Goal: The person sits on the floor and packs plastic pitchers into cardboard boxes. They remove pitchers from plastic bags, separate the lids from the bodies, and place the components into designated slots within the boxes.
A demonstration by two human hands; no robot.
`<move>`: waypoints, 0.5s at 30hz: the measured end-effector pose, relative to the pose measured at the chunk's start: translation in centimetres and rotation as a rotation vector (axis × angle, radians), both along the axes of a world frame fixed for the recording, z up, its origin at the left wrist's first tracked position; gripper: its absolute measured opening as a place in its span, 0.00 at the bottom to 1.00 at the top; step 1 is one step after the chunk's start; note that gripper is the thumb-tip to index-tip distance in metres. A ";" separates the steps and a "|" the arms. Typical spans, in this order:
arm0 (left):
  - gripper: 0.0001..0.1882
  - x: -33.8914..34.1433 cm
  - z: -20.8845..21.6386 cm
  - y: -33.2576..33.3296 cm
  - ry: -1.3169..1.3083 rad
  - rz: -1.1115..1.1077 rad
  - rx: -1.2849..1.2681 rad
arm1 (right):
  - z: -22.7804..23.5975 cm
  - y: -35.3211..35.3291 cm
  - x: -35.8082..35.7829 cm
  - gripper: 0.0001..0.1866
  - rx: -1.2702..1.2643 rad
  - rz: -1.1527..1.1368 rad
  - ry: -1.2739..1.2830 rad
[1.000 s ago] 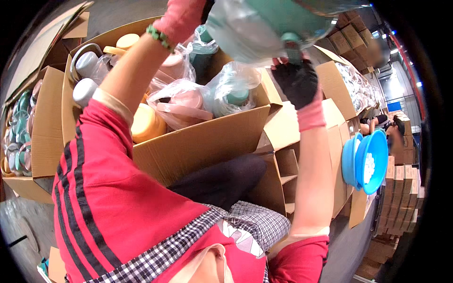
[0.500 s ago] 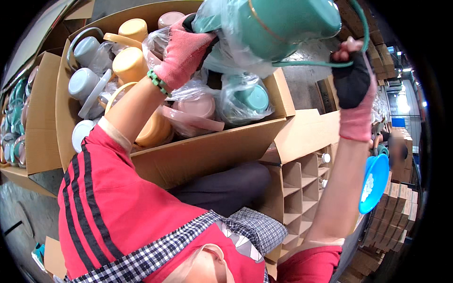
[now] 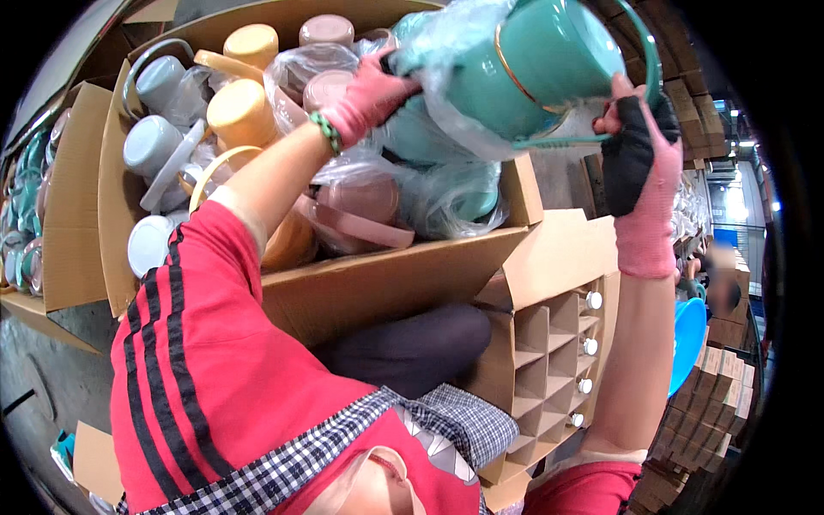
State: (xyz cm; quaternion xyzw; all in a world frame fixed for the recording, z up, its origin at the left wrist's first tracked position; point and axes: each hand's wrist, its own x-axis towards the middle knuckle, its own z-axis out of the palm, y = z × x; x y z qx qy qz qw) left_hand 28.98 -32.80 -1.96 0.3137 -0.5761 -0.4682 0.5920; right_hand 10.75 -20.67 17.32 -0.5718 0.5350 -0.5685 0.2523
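Note:
A shiny green jug-like container (image 3: 554,64) with a gold band and a long curved handle is held tilted over the right end of a big open carton (image 3: 386,279). Clear plastic film (image 3: 455,51) bunches round its left part. My left hand (image 3: 371,99), in a pink glove with a black palm, is closed on the container's left end through the film. My right hand (image 3: 639,150), gloved alike with bare fingertips, has its fingers closed at the container's base edge and handle. Several similar containers fill the carton, such as a yellow one (image 3: 240,110) and a pink one (image 3: 365,197).
In front of me to the right stands a divided carton (image 3: 530,330) with white-capped things along its right side. Past my right forearm are a blue basin (image 3: 689,339) and stacked cartons (image 3: 708,390). Another filled carton (image 3: 75,206) stands at far left. A person is further off at right.
The green container has come slightly lower and to the right. My left hand has moved right and down with it, while my right fingers have shifted up to its base edge.

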 end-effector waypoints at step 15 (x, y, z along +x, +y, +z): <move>0.40 -1.2 -9.2 -0.7 -0.645 -0.031 0.408 | -18.0 -4.1 -0.6 0.22 0.449 -0.110 0.298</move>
